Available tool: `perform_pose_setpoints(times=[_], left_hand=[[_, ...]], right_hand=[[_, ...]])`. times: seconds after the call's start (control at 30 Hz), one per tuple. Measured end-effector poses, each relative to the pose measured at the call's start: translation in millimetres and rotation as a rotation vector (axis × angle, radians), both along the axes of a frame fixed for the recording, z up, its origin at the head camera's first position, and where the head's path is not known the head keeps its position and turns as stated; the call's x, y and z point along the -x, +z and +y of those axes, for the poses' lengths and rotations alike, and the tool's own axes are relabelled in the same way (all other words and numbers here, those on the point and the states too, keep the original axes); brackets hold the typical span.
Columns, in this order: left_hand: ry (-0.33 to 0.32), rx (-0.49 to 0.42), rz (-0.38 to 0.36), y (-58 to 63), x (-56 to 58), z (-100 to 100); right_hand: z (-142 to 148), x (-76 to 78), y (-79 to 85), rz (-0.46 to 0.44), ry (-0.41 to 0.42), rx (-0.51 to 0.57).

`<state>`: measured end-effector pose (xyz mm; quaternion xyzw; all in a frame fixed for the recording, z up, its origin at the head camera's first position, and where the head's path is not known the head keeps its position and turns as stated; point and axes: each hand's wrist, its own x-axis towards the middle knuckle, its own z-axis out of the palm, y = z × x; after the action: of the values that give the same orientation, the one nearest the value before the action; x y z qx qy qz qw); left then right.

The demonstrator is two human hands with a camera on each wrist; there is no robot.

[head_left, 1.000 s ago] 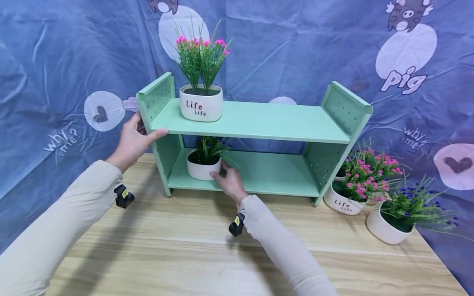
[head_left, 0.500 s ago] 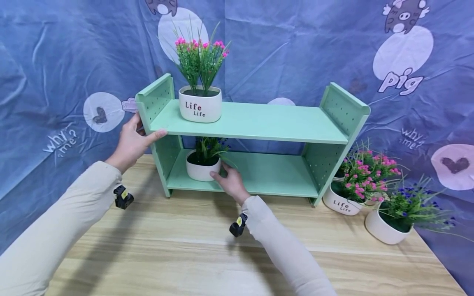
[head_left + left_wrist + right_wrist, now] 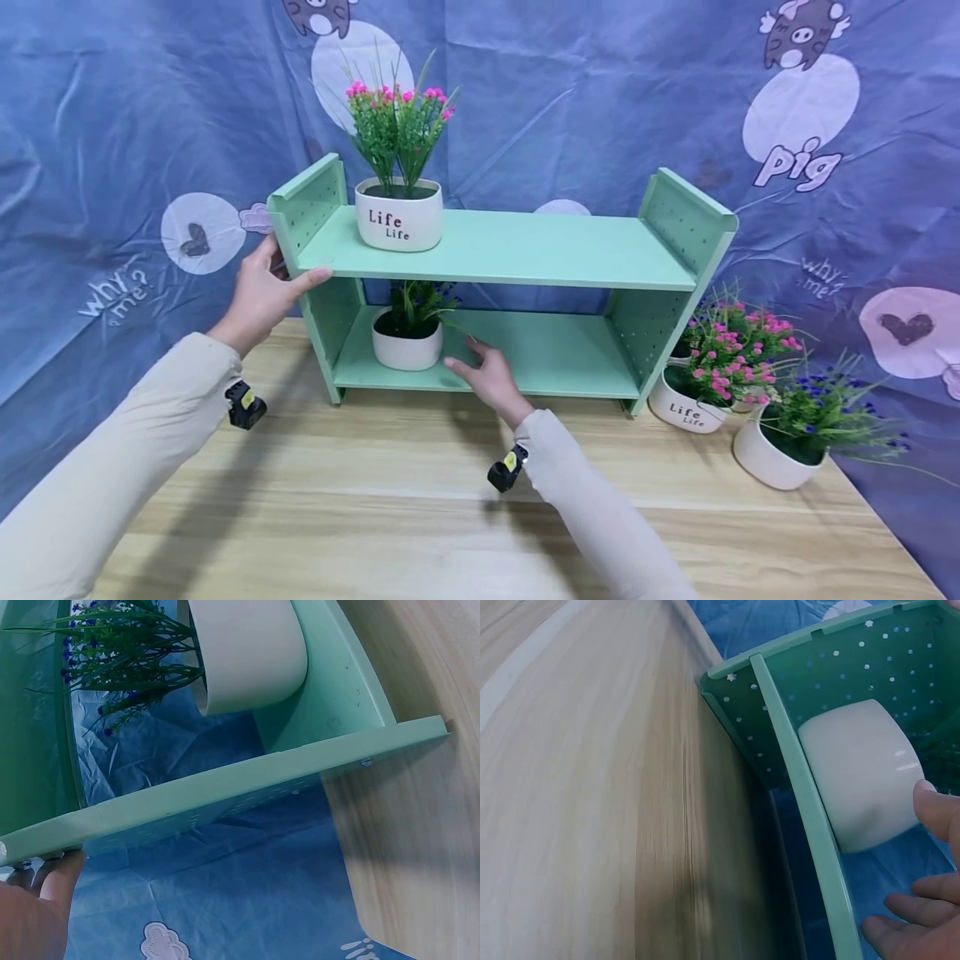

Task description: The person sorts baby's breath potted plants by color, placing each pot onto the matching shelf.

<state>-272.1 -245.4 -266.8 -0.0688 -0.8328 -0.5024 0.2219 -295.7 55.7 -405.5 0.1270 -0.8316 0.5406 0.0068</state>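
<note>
While the left hand (image 3: 258, 296) is gripping the left end panel of the green shelf (image 3: 555, 242), its thumb is lying along the front edge of the shelf's top board and its fingers are going round the panel's outer side. Right hand (image 3: 491, 379): reaching over the front edge of the shelf's lower board, thumb and fingers standing apart. Its thumb tip is pointing at the blue-flowered pot (image 3: 407, 350), just beside it; whether skin is touching pot, cannot tell. That pot is sitting upright on the shelf's lower board, toward the left end. Directly above, a pink-flowered pot (image 3: 399, 221) is standing on the shelf's top board, "Life Life" lettering facing front. Outside the shelf's right end, a second lettered pot (image 3: 686, 412) and a plain white pot (image 3: 776, 458) are resting on the wooden table (image 3: 360, 517). Blue printed cloth (image 3: 540, 125) is hanging behind the shelf.
</note>
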Motion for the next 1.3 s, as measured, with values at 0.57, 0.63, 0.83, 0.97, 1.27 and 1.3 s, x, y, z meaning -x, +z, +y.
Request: perform_pose_setpoints(times=[0.57,0.63,0.83,0.97,1.27,1.3], left_hand=[[-0.011,-0.003,0.024,0.6,2.6,-1],[-0.013,-0.004,0.025,0.8,2.7,-1],[-0.024,-0.020,0.028,-0.1,2.7,-1],[-0.030,-0.029,0.025,-0.4,2.8,-1],[-0.016,-0.025,0.030,-1.8,1.7,1],[-0.015,-0.022,0.029,-2.0,1.8,0]], right_hand=[[72,-31.6,-5.9,0.022,-0.066,0.095],[81,-35.6,-7.8,0.018,-0.072,0.107],[110,-48.7,-13.3,0.014,-0.089,0.113],[130,-60.9,-15.2,0.002,-0.125,0.110],[178,-90.4,-14.6,0.008,-0.274,0.044],[184,-93.6,-15.4,0.013,-0.299,0.042]])
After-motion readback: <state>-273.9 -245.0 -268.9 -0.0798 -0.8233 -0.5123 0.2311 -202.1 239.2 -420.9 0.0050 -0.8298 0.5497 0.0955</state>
